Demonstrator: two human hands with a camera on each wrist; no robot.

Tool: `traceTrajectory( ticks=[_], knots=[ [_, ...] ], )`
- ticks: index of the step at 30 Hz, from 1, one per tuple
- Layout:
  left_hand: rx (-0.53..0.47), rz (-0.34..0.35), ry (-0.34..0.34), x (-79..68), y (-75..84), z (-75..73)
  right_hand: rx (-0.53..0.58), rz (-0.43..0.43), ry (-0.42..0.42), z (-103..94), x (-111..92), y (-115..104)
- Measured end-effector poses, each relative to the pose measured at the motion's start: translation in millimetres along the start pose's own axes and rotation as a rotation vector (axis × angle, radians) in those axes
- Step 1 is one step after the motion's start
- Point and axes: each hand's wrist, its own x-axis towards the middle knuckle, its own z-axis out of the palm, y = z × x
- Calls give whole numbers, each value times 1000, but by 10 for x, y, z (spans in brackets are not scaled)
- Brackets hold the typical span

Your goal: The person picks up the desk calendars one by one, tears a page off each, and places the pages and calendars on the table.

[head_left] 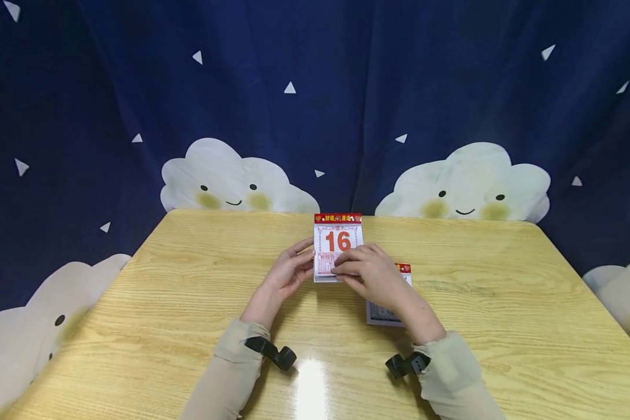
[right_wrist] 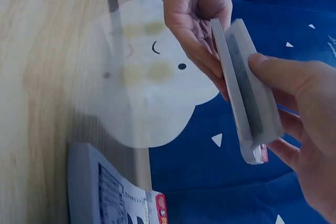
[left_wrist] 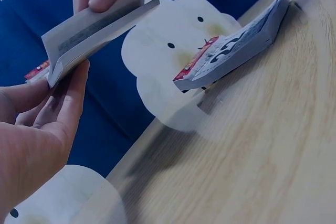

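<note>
A small tear-off calendar (head_left: 338,240) with a red header and a red 16 is held up off the table. My left hand (head_left: 287,272) grips its left edge, thumb in front and fingers behind. At the lower right of the pad, my right hand (head_left: 374,273) pinches a sheet (right_wrist: 261,100), which stands lifted from the pages behind it along the bottom. In the left wrist view a dark printed face shows in the gap under this sheet. A second calendar (left_wrist: 236,51), with a red header and black print, lies on the table, partly hidden by my right forearm in the head view.
The light wooden table (head_left: 504,326) runs back to a dark blue curtain (head_left: 294,35) printed with white clouds and triangles. Black wrist cameras are strapped over both sleeves (head_left: 454,364). Glare shines on the table's front middle.
</note>
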Motion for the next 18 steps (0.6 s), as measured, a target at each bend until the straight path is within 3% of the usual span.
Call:
traceTrajectory(
  ticks=[4,12,18],
  knots=[
    [-5,2,7,-2,0,-2,-11,43,26,7,12,-38],
    [19,9,-1,12,-13,14,66,117,178,5,20,-48],
    [96,8,56,19,-29,23,184,193,184,-31,20,-30]
  ],
)
